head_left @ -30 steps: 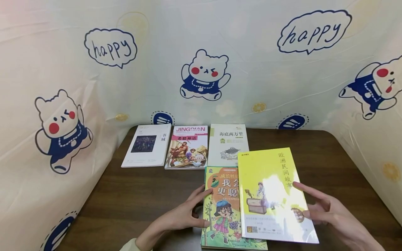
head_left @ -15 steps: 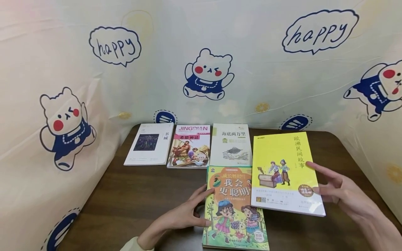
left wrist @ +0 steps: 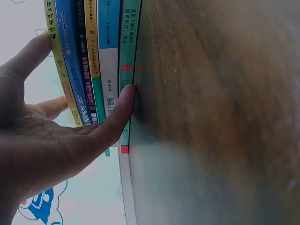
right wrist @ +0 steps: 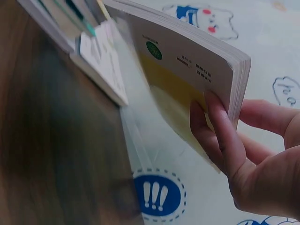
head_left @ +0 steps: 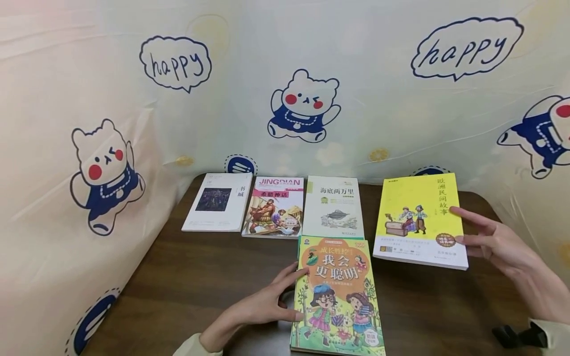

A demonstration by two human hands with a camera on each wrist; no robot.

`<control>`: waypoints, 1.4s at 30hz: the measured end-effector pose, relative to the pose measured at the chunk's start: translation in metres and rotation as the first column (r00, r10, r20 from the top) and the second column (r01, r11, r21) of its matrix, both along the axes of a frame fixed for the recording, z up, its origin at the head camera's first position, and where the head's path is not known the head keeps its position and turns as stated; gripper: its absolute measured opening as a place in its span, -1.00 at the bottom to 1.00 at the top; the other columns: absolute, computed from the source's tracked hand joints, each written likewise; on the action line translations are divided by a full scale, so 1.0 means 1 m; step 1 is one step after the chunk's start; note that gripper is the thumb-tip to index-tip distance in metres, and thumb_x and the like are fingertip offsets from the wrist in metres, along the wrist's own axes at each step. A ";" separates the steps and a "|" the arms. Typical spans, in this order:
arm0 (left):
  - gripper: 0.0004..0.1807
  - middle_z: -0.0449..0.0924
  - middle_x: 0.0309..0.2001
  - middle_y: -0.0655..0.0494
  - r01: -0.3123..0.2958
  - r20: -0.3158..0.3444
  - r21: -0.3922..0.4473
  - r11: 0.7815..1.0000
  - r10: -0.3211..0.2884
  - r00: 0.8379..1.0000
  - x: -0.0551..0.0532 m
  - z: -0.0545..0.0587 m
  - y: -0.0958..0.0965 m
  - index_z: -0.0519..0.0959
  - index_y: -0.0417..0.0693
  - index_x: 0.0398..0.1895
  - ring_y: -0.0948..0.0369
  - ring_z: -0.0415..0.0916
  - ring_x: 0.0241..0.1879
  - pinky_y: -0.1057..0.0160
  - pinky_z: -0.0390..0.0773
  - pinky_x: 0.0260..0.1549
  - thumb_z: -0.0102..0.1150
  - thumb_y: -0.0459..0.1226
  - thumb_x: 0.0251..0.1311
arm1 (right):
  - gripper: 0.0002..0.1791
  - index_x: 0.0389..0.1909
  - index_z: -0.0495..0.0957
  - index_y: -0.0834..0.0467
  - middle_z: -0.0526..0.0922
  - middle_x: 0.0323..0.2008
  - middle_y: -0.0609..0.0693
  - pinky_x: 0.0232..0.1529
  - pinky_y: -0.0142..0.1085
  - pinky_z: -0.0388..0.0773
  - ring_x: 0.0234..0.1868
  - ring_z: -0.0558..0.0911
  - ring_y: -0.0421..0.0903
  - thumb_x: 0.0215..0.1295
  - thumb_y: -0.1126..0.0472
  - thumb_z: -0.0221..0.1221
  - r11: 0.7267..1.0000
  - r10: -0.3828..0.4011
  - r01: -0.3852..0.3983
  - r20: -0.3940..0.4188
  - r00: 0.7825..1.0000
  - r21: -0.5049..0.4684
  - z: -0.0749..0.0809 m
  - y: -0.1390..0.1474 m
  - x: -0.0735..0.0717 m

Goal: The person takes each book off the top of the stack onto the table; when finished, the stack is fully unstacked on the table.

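In the head view, my right hand (head_left: 498,242) holds a yellow-and-white paperback book (head_left: 416,217) by its right edge, thumb on the cover. The right wrist view shows the book's back cover (right wrist: 180,75) clear of the table, with fingers curled under it. My left hand (head_left: 271,301) rests its spread fingers along the left side of a stack of books (head_left: 338,296), whose top one has a cartoon cover with two children. In the left wrist view, several coloured spines (left wrist: 89,70) show, with fingertips touching the outer books of the stack.
Along the far side of the brown table (head_left: 187,291) lie three books in a row: a white one with a dark picture (head_left: 215,200), a pink-topped one (head_left: 273,207) and a pale green-and-white one (head_left: 334,207). A printed cloth (head_left: 231,113) stands behind.
My right hand has carried the yellow book from over the stack to the far right, beside the row, uncovering the cartoon cover. My left hand has stayed at the stack.
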State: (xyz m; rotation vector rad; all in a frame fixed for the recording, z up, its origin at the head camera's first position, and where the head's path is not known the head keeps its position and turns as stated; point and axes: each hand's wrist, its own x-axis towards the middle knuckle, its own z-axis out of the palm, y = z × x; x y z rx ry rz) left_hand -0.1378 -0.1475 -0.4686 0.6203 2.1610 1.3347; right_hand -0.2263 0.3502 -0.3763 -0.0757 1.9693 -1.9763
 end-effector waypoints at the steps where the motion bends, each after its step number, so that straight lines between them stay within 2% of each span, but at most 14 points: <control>1: -0.06 -0.41 0.54 -0.02 -0.001 -0.004 0.000 1.000 0.001 1.000 0.000 0.000 0.001 -0.03 0.41 0.52 -0.18 -0.31 0.46 -0.14 0.29 0.16 0.31 0.00 0.15 | -0.26 0.34 0.38 -0.21 0.61 -0.06 -0.28 -0.21 -0.17 0.65 -0.20 0.69 0.00 0.27 0.54 0.08 1.000 0.000 0.000 0.003 1.000 0.014 0.001 0.002 -0.004; 7: -0.05 -0.41 0.54 -0.03 0.007 -0.022 0.011 1.000 -0.007 1.000 -0.002 0.001 0.004 -0.04 0.37 0.53 -0.16 -0.33 0.46 -0.24 0.16 0.21 0.31 -0.01 0.15 | -0.19 0.44 0.23 -0.14 0.59 -0.04 -0.27 -0.14 -0.12 0.63 -0.17 0.68 0.07 0.23 0.51 0.14 0.994 0.030 -0.032 0.025 0.999 0.100 0.001 0.015 -0.023; 11: -0.05 -0.41 0.54 -0.03 0.013 -0.035 0.012 1.000 -0.013 0.999 -0.001 0.002 0.004 -0.05 0.34 0.53 -0.18 -0.33 0.46 -0.26 0.14 0.22 0.30 -0.03 0.17 | -0.14 0.48 0.12 -0.11 0.38 0.23 0.13 -0.09 -0.10 0.61 -0.15 0.66 0.04 0.22 0.41 0.21 0.963 0.034 -0.040 0.028 0.999 0.265 -0.010 0.014 -0.036; 14: -0.05 -0.40 0.54 -0.04 0.015 -0.038 0.005 1.000 -0.014 0.999 0.001 0.001 0.002 -0.05 0.33 0.53 -0.19 -0.31 0.46 -0.27 0.12 0.22 0.30 -0.04 0.17 | -0.10 0.51 0.03 -0.05 0.02 0.36 0.42 -0.05 -0.10 0.59 -0.13 0.64 0.02 0.21 0.35 0.24 0.928 0.042 -0.058 0.051 0.998 0.369 -0.020 0.007 -0.046; 16: -0.05 -0.39 0.54 -0.05 0.011 -0.037 0.001 1.000 -0.011 0.999 0.002 0.001 0.002 -0.05 0.32 0.53 -0.20 -0.31 0.45 -0.28 0.12 0.22 0.31 -0.03 0.16 | -0.09 0.52 -0.02 0.04 -0.03 0.39 0.44 -0.05 -0.10 0.59 -0.12 0.63 0.04 0.21 0.35 0.23 0.918 0.049 -0.076 0.078 0.996 0.390 -0.024 0.003 -0.053; 20: -0.04 -0.39 0.54 -0.05 0.001 -0.028 0.001 1.000 -0.001 1.000 0.003 0.001 0.002 -0.03 0.33 0.53 -0.19 -0.30 0.45 -0.28 0.11 0.22 0.31 -0.02 0.15 | -0.09 0.51 -0.07 0.15 0.02 0.37 0.46 -0.04 -0.11 0.59 -0.12 0.63 0.05 0.22 0.37 0.20 0.900 0.064 -0.105 0.110 0.992 0.424 -0.023 -0.003 -0.068; 24: -0.05 -0.39 0.54 -0.02 0.001 -0.016 0.010 1.000 0.000 1.000 0.002 0.002 0.001 -0.03 0.33 0.53 -0.18 -0.32 0.46 -0.26 0.12 0.23 0.32 -0.04 0.15 | -0.08 0.51 -0.09 0.16 0.09 0.33 0.46 -0.04 -0.09 0.59 -0.15 0.64 0.06 0.21 0.37 0.20 0.881 0.074 -0.126 0.130 0.989 0.455 -0.022 -0.007 -0.082; 29: -0.05 -0.39 0.54 -0.01 0.000 -0.008 0.015 1.000 0.000 1.000 0.003 0.001 0.000 -0.03 0.34 0.53 -0.18 -0.33 0.46 -0.25 0.13 0.23 0.31 -0.05 0.16 | -0.07 0.51 -0.12 0.18 0.05 0.32 0.48 -0.03 -0.06 0.58 -0.15 0.62 0.05 0.21 0.39 0.18 0.861 0.097 -0.164 0.161 0.982 0.481 -0.025 -0.008 -0.098; 38: -0.06 -0.38 0.54 -0.01 0.006 -0.010 0.003 1.000 -0.006 1.000 0.003 0.001 0.000 -0.03 0.38 0.52 -0.17 -0.30 0.46 -0.27 0.11 0.23 0.29 0.02 0.15 | -0.05 0.50 -0.13 0.21 0.14 0.24 0.55 -0.09 -0.05 0.60 -0.19 0.63 0.05 0.18 0.42 0.22 0.832 0.095 -0.175 0.175 0.980 0.526 -0.043 -0.001 -0.108; 42: -0.07 -0.38 0.54 -0.02 0.001 -0.018 -0.004 1.000 -0.001 1.000 0.003 0.002 0.000 -0.03 0.38 0.52 -0.17 -0.28 0.45 -0.27 0.12 0.23 0.29 0.01 0.16 | -0.04 0.50 -0.12 0.20 0.10 0.27 0.54 -0.09 -0.08 0.61 -0.20 0.63 0.04 0.17 0.39 0.23 0.813 0.075 -0.162 0.176 0.982 0.559 -0.048 -0.003 -0.113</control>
